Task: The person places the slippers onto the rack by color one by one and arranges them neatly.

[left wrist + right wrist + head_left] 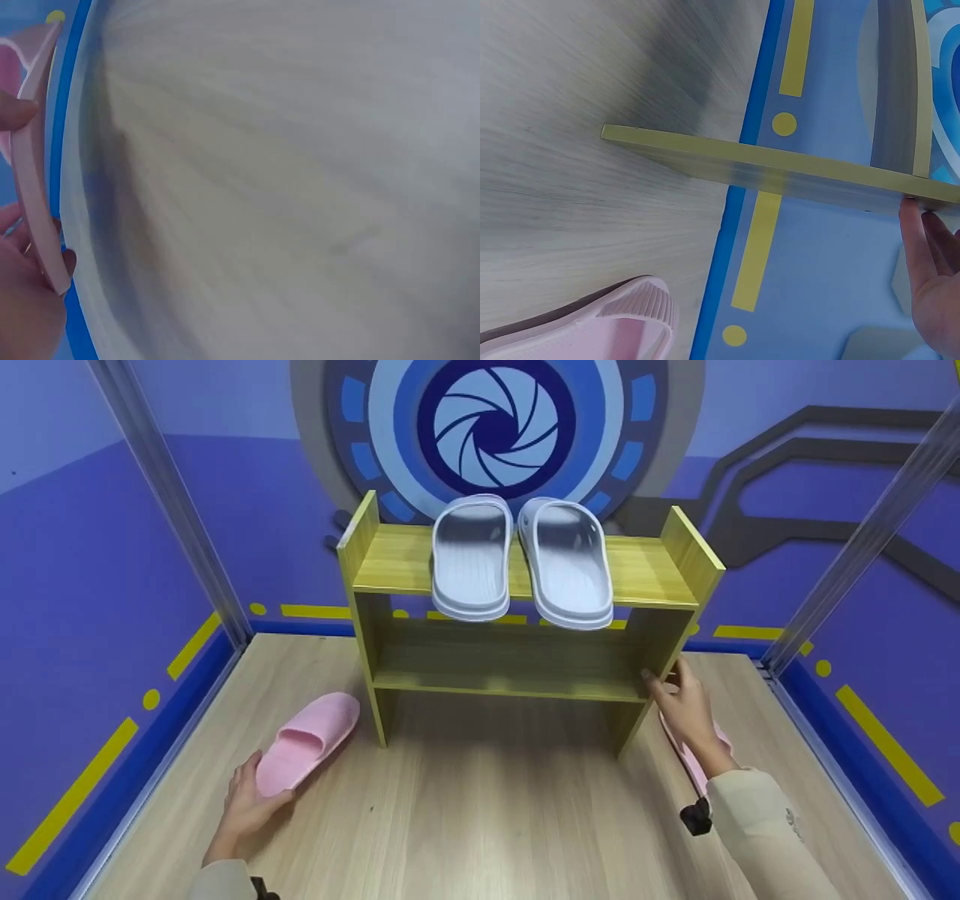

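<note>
My left hand [251, 806] grips the heel end of a pink slipper [330, 720] at the left of a small wooden shoe rack [495, 690]. In the left wrist view, thumb and fingers hold the sole of the slipper [41, 172] edge-on from both sides. At the rack's right side panel, my right hand [688, 709] touches it with fairly straight fingers, level with the lower shelf. The right wrist view shows the fingertips [911, 217] against the panel's outer face. Another pink slipper [694, 769] lies below that hand, partly hidden by it.
A pair of pale grey clogs, the left clog [471, 574] and the right clog [574, 574], stands on the rack's top shelf. Blue printed walls [255, 510] enclose the wood-look floor [480, 825] on the left, back and right. Metal posts [176, 502] rise at the back corners.
</note>
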{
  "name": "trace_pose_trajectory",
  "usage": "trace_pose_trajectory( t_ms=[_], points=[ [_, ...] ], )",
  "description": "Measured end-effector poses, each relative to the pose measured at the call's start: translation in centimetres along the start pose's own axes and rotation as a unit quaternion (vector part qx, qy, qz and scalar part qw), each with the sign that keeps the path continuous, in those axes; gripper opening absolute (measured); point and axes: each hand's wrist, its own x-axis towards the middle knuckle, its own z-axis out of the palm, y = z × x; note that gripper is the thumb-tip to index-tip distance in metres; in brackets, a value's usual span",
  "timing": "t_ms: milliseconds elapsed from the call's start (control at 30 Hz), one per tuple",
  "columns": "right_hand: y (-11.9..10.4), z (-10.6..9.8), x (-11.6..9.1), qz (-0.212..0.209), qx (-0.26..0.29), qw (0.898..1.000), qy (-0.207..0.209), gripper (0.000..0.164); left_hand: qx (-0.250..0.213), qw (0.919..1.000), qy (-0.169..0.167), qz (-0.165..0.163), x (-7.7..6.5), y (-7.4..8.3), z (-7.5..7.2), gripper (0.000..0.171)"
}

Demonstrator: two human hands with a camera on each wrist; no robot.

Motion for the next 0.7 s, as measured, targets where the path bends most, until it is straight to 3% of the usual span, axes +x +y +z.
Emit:
trace_pose_trajectory(
  t_ms=[200,367,600,700],
  points=[
    [-0.1,-0.1,0.0,0.002,-0.004,1.000,-0.001,0.045,-0.046,0.9979,-0.042,0.015,-0.4,0.1,-0.9,0.086],
    [-0.1,-0.1,0.0,0.001,0.001,1.000,-0.001,0.045,-0.057,0.9951,-0.075,0.028,-0.8,0.4,-1.4,0.082],
    [-0.1,0.0,0.0,-0.001,0.008,1.000,-0.005,0.044,-0.032,0.9893,-0.142,-0.008,-1.5,0.8,-2.9,0.085],
    [0.0,-0.1,0.1,0.000,0.012,1.000,-0.006,0.044,-0.054,0.9853,-0.162,-0.002,-1.7,1.1,-3.3,0.083]
  ],
)
